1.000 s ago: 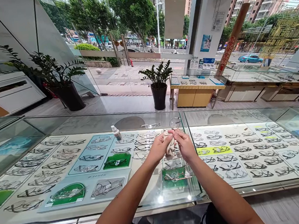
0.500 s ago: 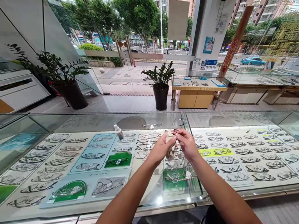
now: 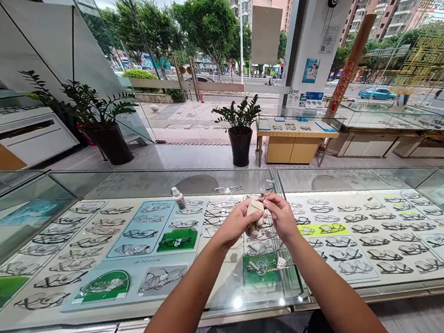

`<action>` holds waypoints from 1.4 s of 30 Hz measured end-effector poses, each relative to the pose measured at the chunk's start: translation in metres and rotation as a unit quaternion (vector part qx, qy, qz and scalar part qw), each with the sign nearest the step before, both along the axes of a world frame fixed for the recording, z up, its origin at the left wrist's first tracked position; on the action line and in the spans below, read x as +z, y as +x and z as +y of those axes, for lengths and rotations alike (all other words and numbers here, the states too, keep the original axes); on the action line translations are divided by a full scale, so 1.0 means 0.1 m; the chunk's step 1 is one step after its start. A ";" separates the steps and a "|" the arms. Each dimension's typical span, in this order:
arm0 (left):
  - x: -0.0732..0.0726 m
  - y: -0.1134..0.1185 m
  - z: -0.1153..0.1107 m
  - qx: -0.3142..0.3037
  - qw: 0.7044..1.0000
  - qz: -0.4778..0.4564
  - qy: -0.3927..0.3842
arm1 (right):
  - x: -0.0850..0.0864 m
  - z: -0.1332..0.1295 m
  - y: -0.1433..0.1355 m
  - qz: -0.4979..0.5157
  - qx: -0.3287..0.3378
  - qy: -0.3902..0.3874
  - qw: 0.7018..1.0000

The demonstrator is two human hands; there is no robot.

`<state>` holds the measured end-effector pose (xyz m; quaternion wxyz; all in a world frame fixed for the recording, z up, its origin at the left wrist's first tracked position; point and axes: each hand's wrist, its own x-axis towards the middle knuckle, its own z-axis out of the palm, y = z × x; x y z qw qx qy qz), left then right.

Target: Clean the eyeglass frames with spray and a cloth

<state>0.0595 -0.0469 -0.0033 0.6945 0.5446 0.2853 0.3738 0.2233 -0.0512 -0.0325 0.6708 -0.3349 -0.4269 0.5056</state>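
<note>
Over the glass counter, my left hand (image 3: 233, 225) is closed on a crumpled beige cloth (image 3: 255, 212), wrapped about part of a pair of eyeglasses. My right hand (image 3: 282, 217) pinches the same eyeglasses (image 3: 266, 186); one round clear lens shows above the fingertips, while the rest is hidden by the cloth and fingers. Both hands are close together, nearly touching. To their left, a small white bottle (image 3: 178, 198) stands upright on the counter top. Between the bottle and my hands lies another pair of glasses (image 3: 228, 189), near the counter's far edge.
Beneath the glass top of the display counter (image 3: 221, 299), many spectacle frames lie in rows. Beyond it stand a potted plant (image 3: 241, 145), a larger one (image 3: 110, 142) on the left and a wooden display table (image 3: 290, 148). Glass doors face the street.
The view has tilted slightly, so everything sits a little lower. My hands stay together at the same spot, with the cloth bunched a little differently around the eyeglasses.
</note>
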 end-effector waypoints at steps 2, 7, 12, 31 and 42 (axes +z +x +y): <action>0.01 0.02 -0.01 0.022 1.000 0.005 0.005 | 0.00 0.00 -0.01 -0.010 0.008 0.004 1.000; -0.08 0.08 0.02 0.084 0.996 0.014 0.004 | 0.00 -0.04 -0.03 -0.015 0.022 0.007 1.000; -0.06 0.03 0.04 0.017 1.000 0.010 -0.002 | 0.02 -0.03 0.01 -0.002 0.012 -0.029 1.000; -0.15 0.00 0.19 0.178 0.984 0.010 0.015 | 0.06 0.05 0.08 0.058 -0.006 -0.015 0.998; 0.31 -0.93 -0.06 0.338 0.940 0.036 0.016 | 0.09 0.04 0.16 0.073 0.044 -0.019 0.996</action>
